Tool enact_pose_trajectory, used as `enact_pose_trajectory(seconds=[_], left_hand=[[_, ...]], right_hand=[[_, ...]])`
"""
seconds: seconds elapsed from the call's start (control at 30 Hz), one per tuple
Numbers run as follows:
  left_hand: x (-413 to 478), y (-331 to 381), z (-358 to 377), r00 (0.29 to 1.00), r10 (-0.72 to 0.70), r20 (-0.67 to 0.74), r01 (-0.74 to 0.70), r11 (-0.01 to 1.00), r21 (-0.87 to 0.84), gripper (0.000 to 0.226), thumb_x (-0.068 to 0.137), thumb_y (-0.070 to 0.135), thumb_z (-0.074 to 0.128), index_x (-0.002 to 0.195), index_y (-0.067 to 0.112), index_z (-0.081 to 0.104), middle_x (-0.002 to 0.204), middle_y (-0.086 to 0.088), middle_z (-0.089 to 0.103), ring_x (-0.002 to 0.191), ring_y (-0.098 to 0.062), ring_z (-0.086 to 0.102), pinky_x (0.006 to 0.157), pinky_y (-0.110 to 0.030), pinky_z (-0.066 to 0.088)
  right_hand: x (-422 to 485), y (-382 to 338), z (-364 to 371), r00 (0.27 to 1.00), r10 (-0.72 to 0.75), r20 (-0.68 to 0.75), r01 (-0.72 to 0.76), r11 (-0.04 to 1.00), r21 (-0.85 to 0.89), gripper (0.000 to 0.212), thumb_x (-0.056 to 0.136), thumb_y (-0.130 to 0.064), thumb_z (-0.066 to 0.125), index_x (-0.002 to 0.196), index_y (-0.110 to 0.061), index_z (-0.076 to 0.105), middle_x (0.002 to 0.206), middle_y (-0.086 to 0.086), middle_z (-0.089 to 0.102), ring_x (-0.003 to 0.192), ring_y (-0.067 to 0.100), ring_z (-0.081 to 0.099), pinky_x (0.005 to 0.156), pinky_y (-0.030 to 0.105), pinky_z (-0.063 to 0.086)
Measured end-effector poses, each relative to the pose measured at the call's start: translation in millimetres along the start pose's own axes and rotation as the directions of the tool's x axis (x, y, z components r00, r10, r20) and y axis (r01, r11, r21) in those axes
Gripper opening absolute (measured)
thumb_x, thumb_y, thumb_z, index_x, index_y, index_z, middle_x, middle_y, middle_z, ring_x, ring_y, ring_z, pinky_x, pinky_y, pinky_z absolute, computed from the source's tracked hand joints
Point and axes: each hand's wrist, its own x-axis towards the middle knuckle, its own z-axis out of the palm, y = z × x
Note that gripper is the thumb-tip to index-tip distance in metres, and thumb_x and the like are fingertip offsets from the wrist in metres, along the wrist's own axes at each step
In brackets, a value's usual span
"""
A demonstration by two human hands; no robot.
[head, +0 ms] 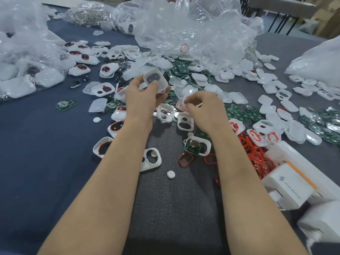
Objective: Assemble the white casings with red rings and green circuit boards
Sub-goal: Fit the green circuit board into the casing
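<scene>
Above the dark grey desk [36, 144], the left hand [145, 94] grips a white rounded plastic casing [154, 80] with two dark openings, while the right hand [204, 109] pinches a small pale piece [184, 102], too small to identify, just over loose green circuit boards [178, 69] and red rubber rings [255, 153].

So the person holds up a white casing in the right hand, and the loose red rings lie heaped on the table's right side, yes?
Not quite. The head view shows the white casing held up in the left hand, not the right; the right hand pinches a small pale piece lower down. The loose red rings do lie heaped on the table's right side.
</scene>
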Motion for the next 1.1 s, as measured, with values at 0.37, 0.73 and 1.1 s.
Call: enact_pose_trajectory(seconds=[0.37, 0.73, 1.1], left_hand=[[0.8, -4.3, 1.0, 0.999, -0.044, 0.023, 0.041, 0.994, 0.097, 0.020, 0.096, 0.006, 0.052, 0.115, 0.007, 0.055, 0.113, -0.021, 0.065, 0.075, -0.017, 0.071, 0.060, -0.019, 0.054], [-0.2, -2.8, 0.5, 0.999, -0.040, 0.034, 0.036, 0.994, 0.104, 0.020, 0.096, 0.005, 0.050, 0.116, 0.008, 0.053, 0.106, -0.016, 0.066, 0.071, -0.013, 0.072, 0.063, -0.018, 0.055], [-2.9, -8.9, 4.1, 0.980, -0.130, 0.147, 0.095, 0.969, 0.227, 0.007, 0.099, 0.014, 0.048, 0.100, 0.012, 0.055, 0.117, -0.017, 0.061, 0.090, -0.028, 0.070, 0.066, -0.026, 0.058]], right_hand=[[-2.7, -12.5, 25.7, 0.994, 0.062, 0.086, -0.010, 0.866, -0.499, 0.047, 0.087, -0.036, 0.063, 0.125, -0.011, 0.051, 0.134, 0.013, 0.044, 0.126, 0.034, 0.038, 0.100, 0.043, 0.033], [3.5, 3.4, 0.4, 0.984, 0.139, 0.115, -0.160, 0.965, 0.207, 0.018, 0.083, -0.024, 0.070, 0.097, -0.022, 0.058, 0.091, -0.003, 0.061, 0.081, 0.014, 0.057, 0.065, 0.025, 0.043], [8.2, 12.9, -14.0, 0.992, 0.124, 0.013, -0.100, 0.725, 0.682, 0.021, 0.089, -0.009, 0.064, 0.097, -0.029, 0.063, 0.079, -0.008, 0.070, 0.057, -0.003, 0.059, 0.054, 0.010, 0.044]])
